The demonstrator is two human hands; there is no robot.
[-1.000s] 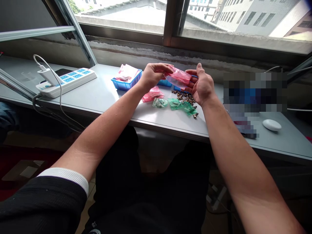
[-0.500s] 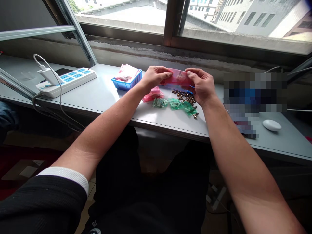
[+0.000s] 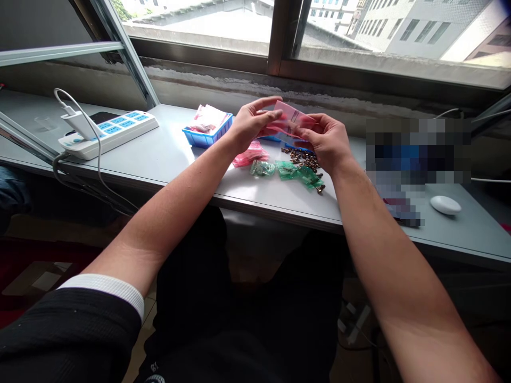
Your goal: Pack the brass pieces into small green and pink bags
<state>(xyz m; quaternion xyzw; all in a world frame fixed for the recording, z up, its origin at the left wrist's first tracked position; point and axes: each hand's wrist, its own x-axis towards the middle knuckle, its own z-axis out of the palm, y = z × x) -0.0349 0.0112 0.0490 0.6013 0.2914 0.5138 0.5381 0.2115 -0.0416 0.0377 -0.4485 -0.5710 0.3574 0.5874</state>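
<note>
A pink translucent zip bag (image 3: 293, 118) with dark printed lines is held up above the desk. My right hand (image 3: 329, 139) pinches its right side between thumb and fingers. At the bag's left edge, my left hand (image 3: 251, 123) has its thumb and index finger apart, the thumb lying close to or against the plastic. Below the hands are a stack of pink bags (image 3: 251, 154), a clear-green bag of small metal parts (image 3: 262, 168), green bags (image 3: 297, 173) and a pile of bronze-coloured metal hardware (image 3: 301, 158). A blue item behind is mostly hidden by the hands.
A blue bin (image 3: 205, 139) with filled pink bags stands left of the hands. Further left lies a white power strip (image 3: 115, 133) with a plugged-in charger and cable. On the right are a white mouse (image 3: 445, 205) and a blurred-out area. A window runs behind the desk.
My left fingers have spread from their pinch on the bag's left side. The bag has tilted, its upper left corner now raised. My right hand keeps its grip, turned slightly.
</note>
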